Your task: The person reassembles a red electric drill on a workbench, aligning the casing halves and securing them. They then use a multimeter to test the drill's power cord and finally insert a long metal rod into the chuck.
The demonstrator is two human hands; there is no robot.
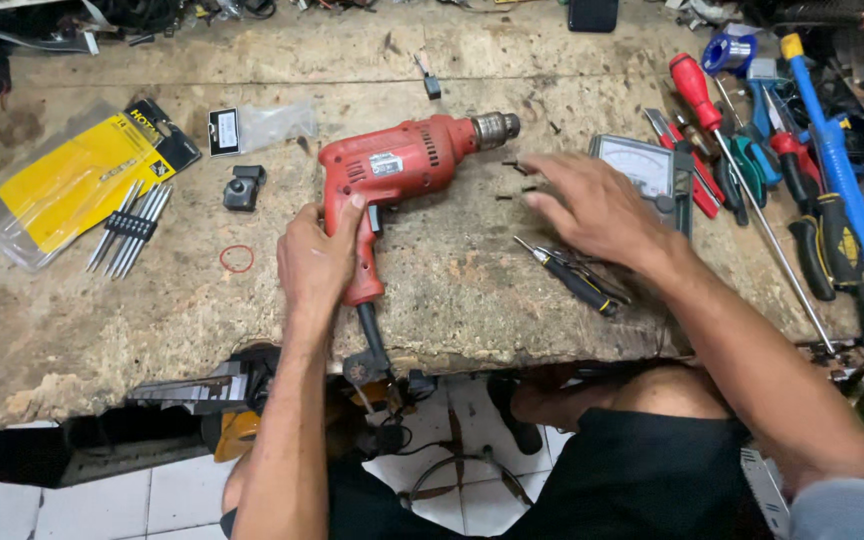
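A red electric drill [400, 170] lies on its side near the middle of the worn table [72, 330], chuck pointing right. The left hand [317, 262] has its grip clamped on the drill's handle, thumb up against the body. The right hand [592, 205] hovers just right of the chuck, fingers spread apart and holding nothing, over a few small dark screws [514, 180]. A black-handled screwdriver [570, 278] lies just below that hand, an analog meter [642, 165] behind it.
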